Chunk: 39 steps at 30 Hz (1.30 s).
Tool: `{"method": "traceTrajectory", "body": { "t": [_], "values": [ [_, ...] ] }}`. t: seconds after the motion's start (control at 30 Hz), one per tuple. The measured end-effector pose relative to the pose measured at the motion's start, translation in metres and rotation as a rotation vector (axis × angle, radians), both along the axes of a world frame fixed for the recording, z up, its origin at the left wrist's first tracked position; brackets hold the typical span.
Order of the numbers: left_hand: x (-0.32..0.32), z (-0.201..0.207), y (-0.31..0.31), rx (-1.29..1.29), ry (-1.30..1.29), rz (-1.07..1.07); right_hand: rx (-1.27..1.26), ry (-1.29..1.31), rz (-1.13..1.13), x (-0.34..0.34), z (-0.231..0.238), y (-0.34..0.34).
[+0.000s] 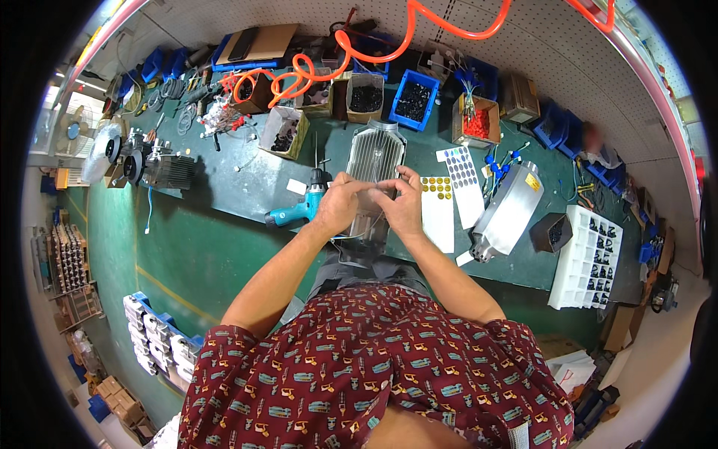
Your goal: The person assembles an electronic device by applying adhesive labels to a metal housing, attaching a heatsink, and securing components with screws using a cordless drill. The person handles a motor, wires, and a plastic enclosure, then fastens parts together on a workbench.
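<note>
A grey finned metal housing [376, 150] lies on the green bench in front of me, its near end by my body. Above its near half, my left hand [341, 205] and my right hand [404, 207] meet, thumbs and index fingers pinched close together. Whatever lies between the fingertips is too small to make out. Just left of my left hand rests a teal cordless drill [295, 209], its bit pointing away from me. To the right of my right hand are a white sheet with round gold stickers [437, 224] and another sheet with dark oval stickers [465, 187].
A second silver housing [513, 209] lies to the right, beside a white foam tray [566, 262] of black parts. Bins of small parts, including a blue bin [413, 100] and a box of red pieces [476, 123], line the back. An orange coiled hose [342, 46] hangs above. A motor assembly [168, 170] stands left.
</note>
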<state>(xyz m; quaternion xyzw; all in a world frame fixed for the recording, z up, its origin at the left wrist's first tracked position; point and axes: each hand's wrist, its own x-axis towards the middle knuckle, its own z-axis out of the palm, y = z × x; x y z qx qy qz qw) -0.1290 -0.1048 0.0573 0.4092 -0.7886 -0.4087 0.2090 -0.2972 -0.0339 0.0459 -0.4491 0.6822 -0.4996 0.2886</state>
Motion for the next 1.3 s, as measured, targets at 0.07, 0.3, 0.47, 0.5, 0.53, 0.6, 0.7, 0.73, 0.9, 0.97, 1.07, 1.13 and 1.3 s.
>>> {"method": "traceTrajectory", "body": {
  "t": [0.07, 0.3, 0.47, 0.5, 0.53, 0.6, 0.7, 0.73, 0.9, 0.97, 1.07, 1.13, 1.3],
  "values": [
    [0.003, 0.002, -0.001, 0.008, -0.024, -0.001, 0.010, -0.031, -0.029, 0.004, 0.002, 0.002],
    [0.003, 0.005, 0.000, 0.015, -0.012, -0.020, -0.085, 0.172, -0.060, 0.012, -0.017, 0.008],
    [-0.002, 0.010, 0.004, -0.029, -0.156, -0.037, -0.019, 0.178, -0.054, 0.005, -0.024, 0.008],
    [-0.003, 0.015, 0.005, -0.018, -0.205, -0.033, -0.006, 0.118, -0.063, 0.005, -0.029, 0.003],
    [-0.003, 0.015, 0.005, -0.039, -0.206, -0.045, 0.007, 0.058, -0.071, 0.005, -0.032, 0.002],
    [-0.002, 0.016, 0.004, -0.078, -0.211, -0.062, 0.011, -0.099, -0.081, 0.005, -0.025, 0.005],
    [0.001, 0.015, -0.002, -0.065, -0.236, -0.081, -0.011, -0.055, -0.085, 0.006, -0.024, 0.003],
    [0.002, 0.014, -0.003, -0.067, -0.210, -0.084, 0.002, -0.033, -0.089, 0.006, -0.023, 0.002],
    [0.003, 0.017, -0.011, -0.047, -0.199, -0.144, -0.017, -0.049, -0.104, 0.006, -0.021, 0.000],
    [0.005, 0.016, -0.015, -0.024, -0.184, -0.166, -0.042, 0.009, -0.133, 0.008, -0.026, -0.002],
    [0.012, 0.017, -0.026, 0.035, -0.133, -0.231, 0.020, -0.052, -0.168, 0.014, -0.026, -0.004],
    [0.020, 0.008, -0.027, 0.103, 0.072, -0.219, 0.078, -0.064, -0.198, 0.015, -0.023, -0.005],
    [0.052, 0.002, -0.017, 0.428, 0.324, -0.080, 0.146, -0.028, -0.269, 0.022, -0.026, -0.008]
  ]
}}
